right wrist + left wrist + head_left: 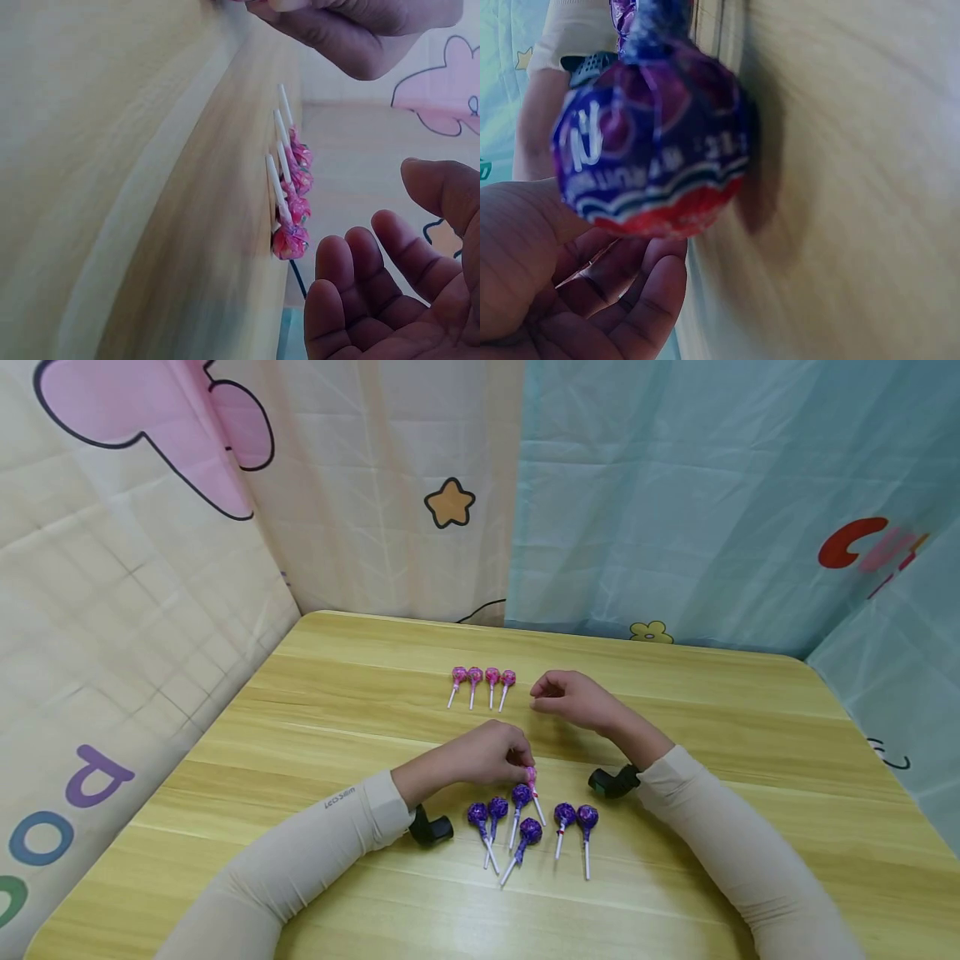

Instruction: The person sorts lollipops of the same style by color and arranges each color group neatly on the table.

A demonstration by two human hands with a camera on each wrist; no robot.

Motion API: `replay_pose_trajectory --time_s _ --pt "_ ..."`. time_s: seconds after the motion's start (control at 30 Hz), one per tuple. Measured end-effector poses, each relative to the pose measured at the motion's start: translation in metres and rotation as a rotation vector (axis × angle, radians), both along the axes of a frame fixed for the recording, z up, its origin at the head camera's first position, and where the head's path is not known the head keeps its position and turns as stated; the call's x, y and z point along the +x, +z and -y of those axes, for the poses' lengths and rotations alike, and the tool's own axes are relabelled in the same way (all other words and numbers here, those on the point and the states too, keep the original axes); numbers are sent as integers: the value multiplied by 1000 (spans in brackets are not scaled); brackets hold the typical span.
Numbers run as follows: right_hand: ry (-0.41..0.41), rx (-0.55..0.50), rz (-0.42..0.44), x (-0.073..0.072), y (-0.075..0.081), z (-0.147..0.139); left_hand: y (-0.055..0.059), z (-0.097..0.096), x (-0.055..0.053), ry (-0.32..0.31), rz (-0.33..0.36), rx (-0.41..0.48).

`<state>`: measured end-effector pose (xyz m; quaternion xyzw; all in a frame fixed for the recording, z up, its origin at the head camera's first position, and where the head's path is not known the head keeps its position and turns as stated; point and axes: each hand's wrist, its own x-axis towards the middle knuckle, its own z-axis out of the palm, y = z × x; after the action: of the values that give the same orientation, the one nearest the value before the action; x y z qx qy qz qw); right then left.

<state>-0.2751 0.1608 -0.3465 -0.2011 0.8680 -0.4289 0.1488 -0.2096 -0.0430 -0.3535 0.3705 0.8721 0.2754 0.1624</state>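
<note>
My left hand (491, 753) reaches over the middle of the table, its thumb and fingertips at the head of a pink lollipop (532, 779), which they seem to pinch. That lollipop's white stick slants down beside a purple lollipop (521, 794). More purple lollipops (529, 832) lie just below, some with sticks crossing. Close in the left wrist view, a purple wrapped head (652, 150) hides part of the left hand (592, 285). My right hand (573, 697) hovers with loosely bent fingers and holds nothing, right of a row of several pink lollipops (492, 676). In the right wrist view its fingers (363, 255) are spread apart.
Two purple lollipops (587, 817) lie side by side, right of the purple group. Black wrist cameras (431, 828) stick out under both cuffs. A wooden table (337, 668) carries everything, with printed curtains (637, 510) behind its far edge.
</note>
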Motion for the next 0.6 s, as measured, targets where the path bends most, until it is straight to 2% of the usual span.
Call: replay_pose_trajectory --time_s 0.3,0.6 --pt "33 3 2 20 6 -11 -3 0 -1 -2 5 11" --pt "67 50 -63 49 12 -19 -3 0 -1 -2 5 7"
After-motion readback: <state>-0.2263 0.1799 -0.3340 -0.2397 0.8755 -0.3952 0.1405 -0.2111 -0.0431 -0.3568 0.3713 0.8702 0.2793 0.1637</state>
